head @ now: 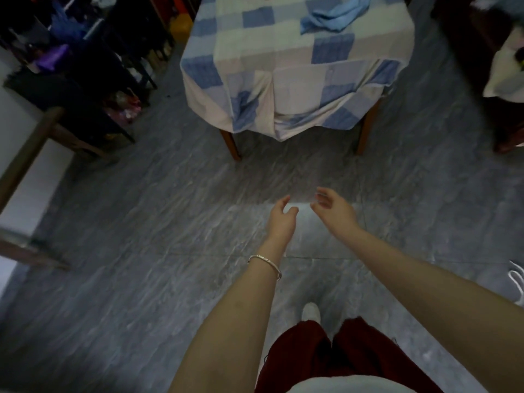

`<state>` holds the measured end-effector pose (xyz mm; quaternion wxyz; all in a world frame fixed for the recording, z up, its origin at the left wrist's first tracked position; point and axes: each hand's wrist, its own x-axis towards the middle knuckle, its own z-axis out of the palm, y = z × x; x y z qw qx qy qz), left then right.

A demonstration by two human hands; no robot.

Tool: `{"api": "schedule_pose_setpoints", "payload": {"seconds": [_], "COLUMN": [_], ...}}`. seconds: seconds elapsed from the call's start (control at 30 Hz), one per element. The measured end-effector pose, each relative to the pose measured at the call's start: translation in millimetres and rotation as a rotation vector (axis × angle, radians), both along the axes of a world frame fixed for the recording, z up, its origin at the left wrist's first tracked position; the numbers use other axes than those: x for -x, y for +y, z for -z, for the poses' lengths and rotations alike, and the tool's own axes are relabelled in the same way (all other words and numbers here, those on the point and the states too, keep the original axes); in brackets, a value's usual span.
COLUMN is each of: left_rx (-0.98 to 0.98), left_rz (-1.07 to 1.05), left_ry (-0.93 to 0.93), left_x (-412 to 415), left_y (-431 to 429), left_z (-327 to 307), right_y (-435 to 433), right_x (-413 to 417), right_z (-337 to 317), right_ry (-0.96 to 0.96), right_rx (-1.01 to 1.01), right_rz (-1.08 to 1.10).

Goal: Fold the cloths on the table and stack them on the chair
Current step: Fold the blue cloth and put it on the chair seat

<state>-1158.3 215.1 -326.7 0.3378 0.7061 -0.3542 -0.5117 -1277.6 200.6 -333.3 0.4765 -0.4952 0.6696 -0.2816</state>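
Two bare hands reach forward over a grey marbled floor [136,228], seen from above by a camera on the person's head. The left hand [282,219] is empty, its fingers loosely curved and its thumb apart from them. The right hand [334,211] is just beside it, not touching, also empty, with relaxed, slightly spread fingers. A thin silver bangle [265,265] circles the left wrist.

Ahead of the hands and well apart from them stands the surface [283,58], a wooden-legged table draped in a blue and white checked cover that hangs down over its near edge. One light blue cloth [334,18] lies crumpled and unfolded on the far right part of the surface, partly cut off by the top of the frame.

At the bottom, dark red trousers [354,361] and the toe of a white shoe [310,312] show. To the left, a dark rack [93,66] holds dim clothing. At the right edge, dark wooden furniture [504,137] carries pale fabric; whether it is the chair cannot be told.
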Motion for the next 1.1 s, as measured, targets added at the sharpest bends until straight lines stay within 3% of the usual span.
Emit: {"api": "schedule_pose_setpoints", "payload": {"seconds": [0.43,1.1], "left_rx": [-0.024,0.009], "left_rz": [0.080,-0.094], "left_ry": [0.003,0.038], "left_x": [33,120], "left_y": [-96,-270], "left_z": [2,7], "right_y": [-89,-274], "right_x": [39,129], "right_z": [11,10], "right_ry": [-0.018,-0.028], "right_rx": [-0.014,-0.029], "right_rz": [0.042,-0.033]}}
